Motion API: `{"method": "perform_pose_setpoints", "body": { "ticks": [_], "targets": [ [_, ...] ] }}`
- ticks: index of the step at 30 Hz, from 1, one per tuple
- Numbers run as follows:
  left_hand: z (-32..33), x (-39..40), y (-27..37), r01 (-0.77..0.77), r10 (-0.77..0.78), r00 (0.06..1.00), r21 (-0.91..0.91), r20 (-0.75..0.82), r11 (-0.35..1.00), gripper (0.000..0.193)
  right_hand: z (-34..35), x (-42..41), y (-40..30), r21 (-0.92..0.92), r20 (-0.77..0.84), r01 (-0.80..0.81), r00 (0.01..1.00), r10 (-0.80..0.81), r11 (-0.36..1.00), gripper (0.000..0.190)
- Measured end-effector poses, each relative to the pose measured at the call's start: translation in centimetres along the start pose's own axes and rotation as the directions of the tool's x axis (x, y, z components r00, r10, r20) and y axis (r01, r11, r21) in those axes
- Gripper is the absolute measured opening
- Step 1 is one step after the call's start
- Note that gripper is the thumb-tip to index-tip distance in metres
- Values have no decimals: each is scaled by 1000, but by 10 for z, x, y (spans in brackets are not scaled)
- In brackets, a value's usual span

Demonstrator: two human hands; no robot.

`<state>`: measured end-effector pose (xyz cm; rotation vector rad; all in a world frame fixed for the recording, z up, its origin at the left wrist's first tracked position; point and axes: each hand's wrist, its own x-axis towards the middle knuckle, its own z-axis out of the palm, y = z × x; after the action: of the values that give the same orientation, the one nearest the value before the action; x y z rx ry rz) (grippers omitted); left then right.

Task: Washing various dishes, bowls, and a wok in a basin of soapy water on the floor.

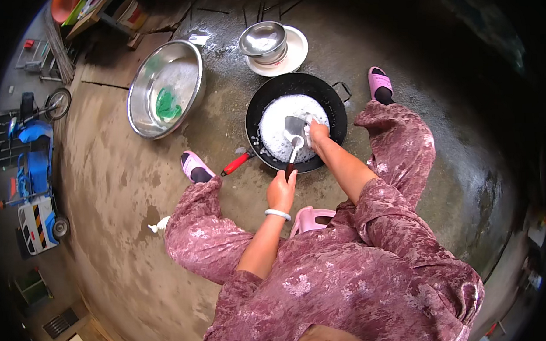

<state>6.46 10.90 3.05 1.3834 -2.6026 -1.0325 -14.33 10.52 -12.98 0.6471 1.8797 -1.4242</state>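
Observation:
My left hand grips the dark handle of a metal spatula, whose flat blade is above white suds. The suds fill the bottom of a black wok on the ground before me. My right hand is at the right edge of the blade, closed around a whitish sudsy wad; foam hides whether it is a cloth or a sponge. The wok's red handle points to the lower left, and a metal loop handle sticks out on the other side.
A large steel basin at left holds a green cloth or bag. Beyond the wok, a steel bowl is stacked over a white basin. A pink plastic stool is under me. A blue three-wheeler is parked far left.

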Motion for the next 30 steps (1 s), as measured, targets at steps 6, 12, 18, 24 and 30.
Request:
{"method": "perform_pose_setpoints", "body": {
  "ticks": [6,12,18,24,30],
  "targets": [
    [4,6,-23,5,-4,997,9,-80,1000,37,9,-50,-16,245,415,-47,908,-61,968,38],
    [-1,10,-24,29,-27,998,27,-64,999,38,10,-61,-19,-135,386,318,889,-246,938,57],
    [2,-2,-3,-58,56,998,56,35,997,36,-18,-2,-23,-359,191,436,900,-392,825,50],
    [-7,6,-23,-39,39,999,-11,-24,999,36,-18,-52,-68,-360,657,452,744,-122,816,55],
    [-7,4,-8,-64,64,998,58,-6,996,36,-16,-8,-37,-233,484,489,808,-336,841,60]
  ]
}}
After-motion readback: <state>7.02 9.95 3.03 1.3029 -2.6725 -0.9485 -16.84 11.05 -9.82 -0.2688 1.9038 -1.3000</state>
